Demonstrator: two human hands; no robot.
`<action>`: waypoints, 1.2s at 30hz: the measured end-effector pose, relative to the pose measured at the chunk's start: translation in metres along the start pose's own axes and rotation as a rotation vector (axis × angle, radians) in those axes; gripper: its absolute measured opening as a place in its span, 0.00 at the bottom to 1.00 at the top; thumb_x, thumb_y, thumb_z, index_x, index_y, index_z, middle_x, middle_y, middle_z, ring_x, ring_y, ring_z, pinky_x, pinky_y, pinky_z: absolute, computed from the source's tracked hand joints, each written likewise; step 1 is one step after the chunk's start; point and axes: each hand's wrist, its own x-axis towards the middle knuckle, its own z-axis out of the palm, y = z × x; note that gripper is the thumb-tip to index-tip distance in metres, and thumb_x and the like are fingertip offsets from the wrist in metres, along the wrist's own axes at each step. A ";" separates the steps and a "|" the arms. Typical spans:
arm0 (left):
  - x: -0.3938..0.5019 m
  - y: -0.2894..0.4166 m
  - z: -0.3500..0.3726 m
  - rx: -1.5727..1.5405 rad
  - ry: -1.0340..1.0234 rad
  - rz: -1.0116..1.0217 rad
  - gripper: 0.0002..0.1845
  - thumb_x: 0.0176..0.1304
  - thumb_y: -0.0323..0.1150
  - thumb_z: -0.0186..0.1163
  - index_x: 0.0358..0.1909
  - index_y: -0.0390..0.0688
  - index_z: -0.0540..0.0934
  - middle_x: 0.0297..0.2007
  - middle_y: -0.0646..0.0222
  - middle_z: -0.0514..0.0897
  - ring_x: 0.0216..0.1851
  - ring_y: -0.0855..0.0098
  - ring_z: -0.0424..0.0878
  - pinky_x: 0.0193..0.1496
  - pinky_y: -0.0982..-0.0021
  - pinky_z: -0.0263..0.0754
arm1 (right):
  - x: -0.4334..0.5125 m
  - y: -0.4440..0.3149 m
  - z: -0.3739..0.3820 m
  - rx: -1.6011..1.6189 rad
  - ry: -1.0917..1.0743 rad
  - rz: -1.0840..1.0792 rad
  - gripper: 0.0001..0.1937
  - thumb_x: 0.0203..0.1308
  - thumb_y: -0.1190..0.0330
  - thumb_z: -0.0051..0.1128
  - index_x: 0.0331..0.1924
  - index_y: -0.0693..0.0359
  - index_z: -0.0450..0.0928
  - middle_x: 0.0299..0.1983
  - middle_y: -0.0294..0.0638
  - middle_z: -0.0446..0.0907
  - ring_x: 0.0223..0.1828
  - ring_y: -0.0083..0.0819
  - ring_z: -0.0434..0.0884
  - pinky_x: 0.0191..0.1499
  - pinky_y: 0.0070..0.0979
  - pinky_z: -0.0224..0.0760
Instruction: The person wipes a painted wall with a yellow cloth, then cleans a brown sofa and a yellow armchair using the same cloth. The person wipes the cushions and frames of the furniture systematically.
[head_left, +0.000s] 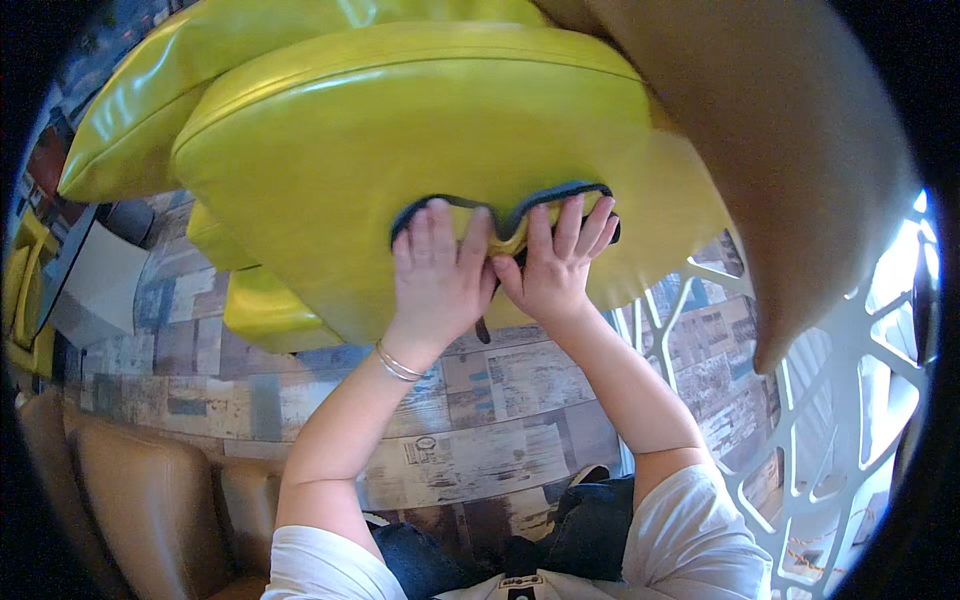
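Dark-framed goggles or glasses (505, 226) are in front of me, against a glossy yellow-green upholstered cushion (360, 157). Over the lens on the left side lies my left hand (439, 281), palm away from me, fingers nearly straight. The other lens is partly covered by my right hand (556, 279), whose fingers are spread and whose thumb points inward. Both hands touch the eyewear and hide its lower part. Whether they grip it or only press on it is unclear. A dark strap or arm end (483, 330) hangs below my left hand.
A brown upholstered piece (765, 150) looms at the upper right. White openwork lattice (787, 465) runs along the right side. At the lower left is a brown upholstered seat (142, 487). Patchwork wood-look flooring (517, 375) spreads below; a pale grey furniture piece (105, 277) stands left.
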 end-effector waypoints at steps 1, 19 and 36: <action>0.007 0.010 0.001 -0.046 -0.012 0.045 0.30 0.55 0.45 0.61 0.61 0.49 0.72 0.61 0.47 0.67 0.60 0.50 0.66 0.59 0.50 0.60 | -0.004 0.013 -0.001 0.017 0.030 0.019 0.32 0.47 0.44 0.61 0.54 0.54 0.75 0.67 0.56 0.55 0.68 0.72 0.42 0.62 0.70 0.34; 0.053 0.102 0.040 -0.300 -0.248 0.357 0.23 0.59 0.38 0.58 0.57 0.47 0.75 0.61 0.63 0.73 0.61 0.63 0.69 0.62 0.63 0.62 | -0.036 0.109 -0.016 0.188 0.139 0.607 0.38 0.55 0.57 0.54 0.66 0.72 0.54 0.71 0.65 0.43 0.71 0.70 0.37 0.68 0.62 0.31; 0.060 0.149 0.075 0.133 -0.271 0.562 0.30 0.64 0.41 0.51 0.69 0.53 0.64 0.70 0.66 0.61 0.69 0.65 0.60 0.68 0.59 0.51 | -0.046 0.139 -0.013 0.233 0.267 0.926 0.35 0.58 0.63 0.46 0.66 0.75 0.53 0.71 0.68 0.43 0.72 0.68 0.40 0.70 0.54 0.34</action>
